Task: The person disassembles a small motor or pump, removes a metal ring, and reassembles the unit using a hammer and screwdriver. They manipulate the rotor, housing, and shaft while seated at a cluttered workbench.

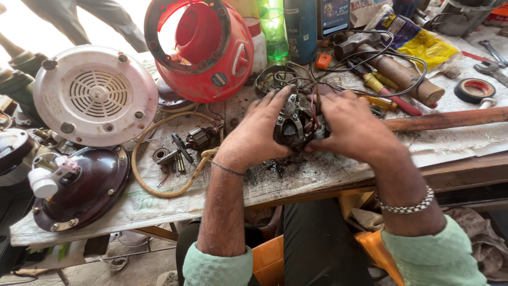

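1. Your left hand (pixel 259 132) and right hand (pixel 352 127) grip the motor (pixel 296 123) from opposite sides, with the motor directly between the palms.
2. Left fingers (pixel 278 98) curl over the motor's top left; the right hand's fingers are closed against its right side. Both hands are partly closed on it.
3. The motor sits on the worktop (pixel 317 175) near the middle of its front edge.
4. The red housing (pixel 203 50) stands behind your left hand, toward the back edge.
5. The armature (pixel 200 137) lies just left of your left wrist.
6. The hammer (pixel 394 66) lies behind your right hand.
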